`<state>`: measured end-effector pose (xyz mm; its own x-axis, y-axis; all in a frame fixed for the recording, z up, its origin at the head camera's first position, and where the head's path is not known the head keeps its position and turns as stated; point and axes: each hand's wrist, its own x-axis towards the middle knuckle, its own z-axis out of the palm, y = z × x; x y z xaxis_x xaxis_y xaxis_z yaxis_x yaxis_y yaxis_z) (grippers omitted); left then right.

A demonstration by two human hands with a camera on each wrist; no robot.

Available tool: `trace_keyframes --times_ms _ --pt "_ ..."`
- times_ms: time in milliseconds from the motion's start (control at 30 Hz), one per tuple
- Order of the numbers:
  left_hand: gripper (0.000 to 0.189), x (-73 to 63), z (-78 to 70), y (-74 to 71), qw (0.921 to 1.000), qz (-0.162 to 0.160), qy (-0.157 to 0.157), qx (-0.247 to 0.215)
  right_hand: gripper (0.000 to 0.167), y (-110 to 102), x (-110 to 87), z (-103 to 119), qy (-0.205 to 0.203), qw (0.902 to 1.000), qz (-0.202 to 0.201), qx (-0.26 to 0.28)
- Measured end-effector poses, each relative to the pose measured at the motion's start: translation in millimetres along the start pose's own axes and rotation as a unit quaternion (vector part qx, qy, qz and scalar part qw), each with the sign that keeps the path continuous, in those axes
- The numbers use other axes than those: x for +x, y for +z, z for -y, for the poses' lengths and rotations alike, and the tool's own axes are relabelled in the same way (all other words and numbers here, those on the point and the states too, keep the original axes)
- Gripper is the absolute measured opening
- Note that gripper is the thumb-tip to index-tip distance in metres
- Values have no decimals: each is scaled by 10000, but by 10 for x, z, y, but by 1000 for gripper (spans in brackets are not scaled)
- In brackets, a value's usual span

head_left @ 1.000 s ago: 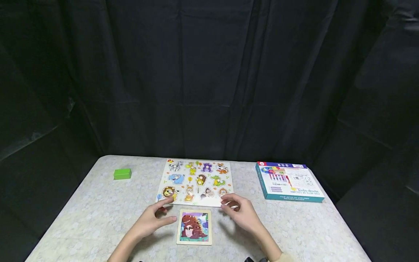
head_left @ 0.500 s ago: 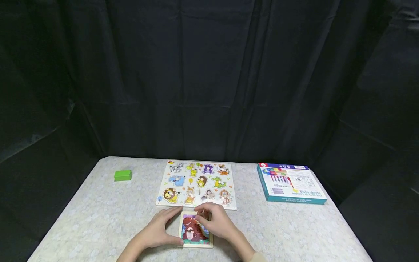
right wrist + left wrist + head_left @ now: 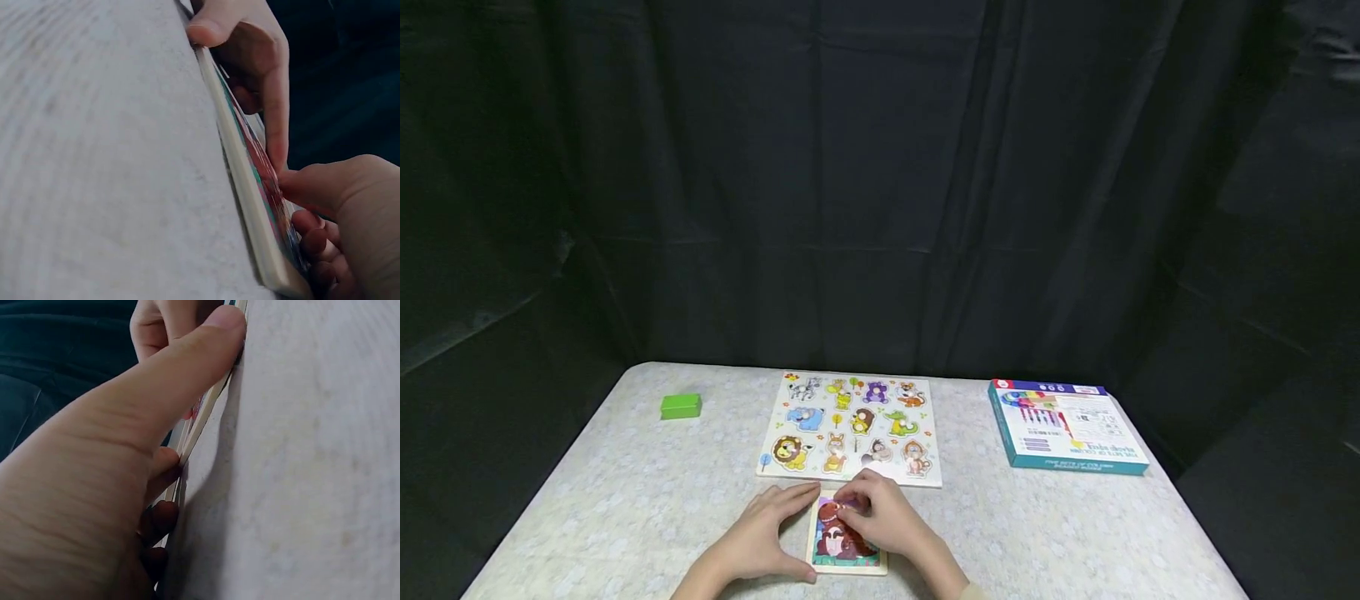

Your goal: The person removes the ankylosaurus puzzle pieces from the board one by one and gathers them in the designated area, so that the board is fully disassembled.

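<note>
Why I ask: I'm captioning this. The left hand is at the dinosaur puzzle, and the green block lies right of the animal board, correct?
Not quite: in the head view, the green block lies left of the animal board, not right. The left hand is indeed at the dinosaur puzzle.

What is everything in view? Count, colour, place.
Dinosaur puzzle: one, dark red, pale frame, table front
Animal board: one, white, beyond dinosaur puzzle
Animal figures: eleven, multicoloured, on animal board
Block: one, green, table's back left
Flat box: one, teal and white, table's back right
Table: one, pale patterned, beneath these
Curtain: count unclear, black, around table
Fabric: count unclear, dark blue-green, behind hands, wrist views
Sleeve edge: one, beige, right forearm
Left hand: one, bare, along dinosaur puzzle's left side
Right hand: one, bare, over dinosaur puzzle's upper right
</note>
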<state>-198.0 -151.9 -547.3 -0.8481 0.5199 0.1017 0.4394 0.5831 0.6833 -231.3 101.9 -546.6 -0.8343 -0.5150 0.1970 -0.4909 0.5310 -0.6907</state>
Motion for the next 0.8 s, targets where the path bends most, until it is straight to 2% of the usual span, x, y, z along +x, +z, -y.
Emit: trace_keyframes --times_ms 300,567,800 --pt "111 -16 2 9 9999 -10 -91 71 18 100 -50 53 -273 9991 18 -309" --pt "111 -34 -18 12 9999 -37 -69 142 19 180 -40 130 -114 9966 -290 -769" --pt "110 -25 -30 4 9996 -62 -59 269 18 160 8 149 -78 9956 -185 -910"
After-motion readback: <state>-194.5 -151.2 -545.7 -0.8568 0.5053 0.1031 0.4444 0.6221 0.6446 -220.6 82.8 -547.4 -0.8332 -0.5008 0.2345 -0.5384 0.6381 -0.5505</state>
